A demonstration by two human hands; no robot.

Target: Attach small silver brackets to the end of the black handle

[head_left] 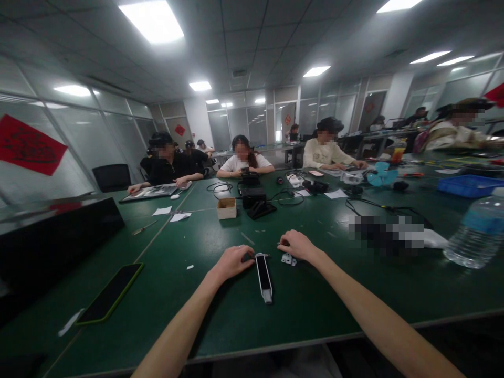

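Observation:
A slim white-edged device (264,278) with a long dark face and a grey end lies on the green table in front of me. At its upper left is my left hand (234,262), fingers curled together close to the far end; what they hold, if anything, is hidden. My right hand (297,245) is closed in a pinch to the right of the device. Something small and shiny shows at its fingertips, too small to name. Just below those fingers lie small whitish metal-looking parts (289,259), apart from the device.
A green-edged phone (112,294) lies left, by a black monitor-like panel (59,252). Ahead stand a small open box (227,208) and a black device on a stand (255,202) with cables. A water bottle (478,231) and blue tray (468,186) are right. Several people sit beyond.

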